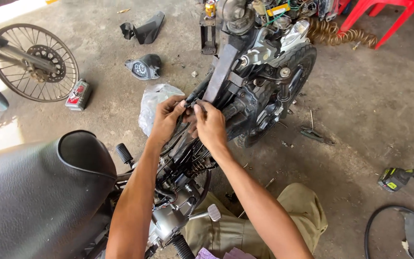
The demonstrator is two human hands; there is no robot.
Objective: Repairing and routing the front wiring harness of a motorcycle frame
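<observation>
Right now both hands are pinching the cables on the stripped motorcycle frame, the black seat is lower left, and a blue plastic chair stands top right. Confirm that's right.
Not quite: the plastic chair at top right is red, not blue, as the head view shows. The rest holds: the left hand and right hand pinch the cables on the motorcycle frame, and the black seat sits lower left.

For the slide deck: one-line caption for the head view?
Left hand and right hand pinch black cables on a stripped motorcycle frame, black padded seat alongside.

Both forearms extend forward and converge. Left hand (pixel 167 117) and right hand (pixel 209 125) meet, fingers (pixel 198 108) curled and pinching.
</observation>
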